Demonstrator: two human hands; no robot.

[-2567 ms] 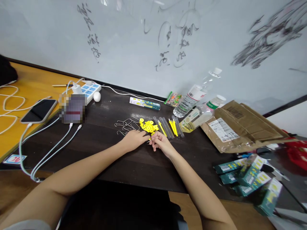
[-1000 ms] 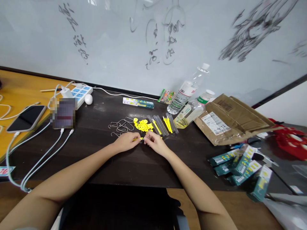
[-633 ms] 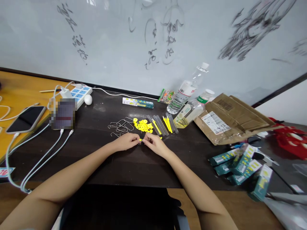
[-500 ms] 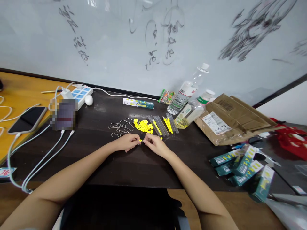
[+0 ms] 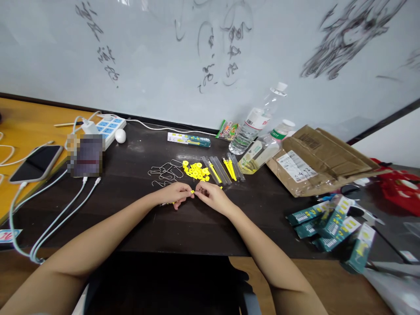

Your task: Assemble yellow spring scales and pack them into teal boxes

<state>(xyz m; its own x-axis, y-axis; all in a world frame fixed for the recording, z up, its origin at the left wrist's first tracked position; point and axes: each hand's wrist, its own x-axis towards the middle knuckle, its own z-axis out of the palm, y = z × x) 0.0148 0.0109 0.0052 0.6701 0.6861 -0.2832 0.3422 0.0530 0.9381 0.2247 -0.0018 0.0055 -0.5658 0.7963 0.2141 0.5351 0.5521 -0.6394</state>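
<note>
Yellow plastic piece (image 5: 192, 192), where's that at?

Right between the left hand (image 5: 175, 193) and the right hand (image 5: 211, 196), over the dark tabletop (image 5: 197, 232).

Ok, walk me across from the left?

Sure. Far left there's a black-screened phone (image 5: 36, 164) with a cable plugged in, then a power strip (image 5: 109, 127) and a white round thing (image 5: 120, 136) (no clue what that is) just beside it. Next comes a loose tangle of bent wire hooks (image 5: 166, 173), behind the left hand.

And the grip?

Left one's pinched narrow, thumb and finger on that tiny yellow bit. Some thin item pokes out below the same hand, too small to make out. A slim printed box (image 5: 188, 139) lies well behind.

What about the other hand?

Fingertips bunched up against the yellow piece from the right. Honestly can't tell if they're holding part of it or only touching. Just behind the hands is a yellow heap (image 5: 196, 170) of small parts, and right of that some clear sleeves (image 5: 220, 170), a few with yellow sticks in them.

Anything further right?

Snack packet (image 5: 227, 129), a tilted-looking water bottle (image 5: 251, 131), a bottle of yellowish liquid (image 5: 257, 153), a crumpled cardboard package (image 5: 315, 157), then a messy stack of green boxes (image 5: 337, 218).
</note>
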